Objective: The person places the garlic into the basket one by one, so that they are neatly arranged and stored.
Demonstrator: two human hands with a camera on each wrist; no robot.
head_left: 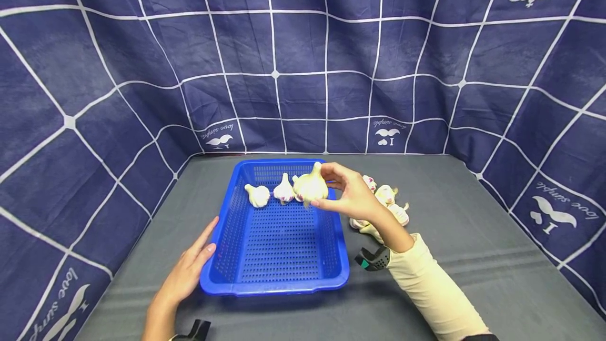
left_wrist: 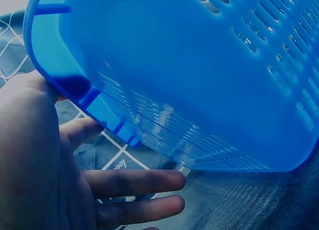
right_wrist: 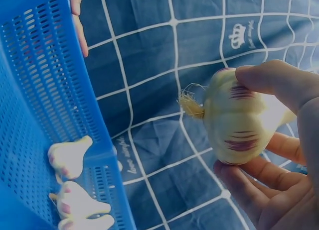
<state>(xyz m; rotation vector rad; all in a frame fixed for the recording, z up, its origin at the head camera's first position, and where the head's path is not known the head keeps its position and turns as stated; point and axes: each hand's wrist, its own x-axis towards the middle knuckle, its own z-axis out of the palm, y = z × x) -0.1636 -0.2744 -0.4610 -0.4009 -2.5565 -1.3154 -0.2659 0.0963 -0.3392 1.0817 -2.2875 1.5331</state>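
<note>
My right hand [head_left: 350, 193] pinches a garlic bulb [head_left: 311, 186] between thumb and fingers, above the right back part of a blue plastic basket [head_left: 279, 287]. In the right wrist view the held garlic bulb [right_wrist: 237, 118] shows purple streaks and a tuft of dry roots. Inside the basket, along its back, lie a garlic bulb [head_left: 258, 196] at the left and another garlic bulb [head_left: 284, 192] beside it; a third is mostly hidden behind the held one. My left hand [head_left: 187, 272] rests against the basket's left rim, its fingers fairly straight.
Several more garlic bulbs [head_left: 397, 214] lie in a pile right of the basket, partly behind my right forearm. A grey cloth [head_left: 450, 236] covers the table. Blue curtains [head_left: 303, 46] with white grid lines stand at the back and sides.
</note>
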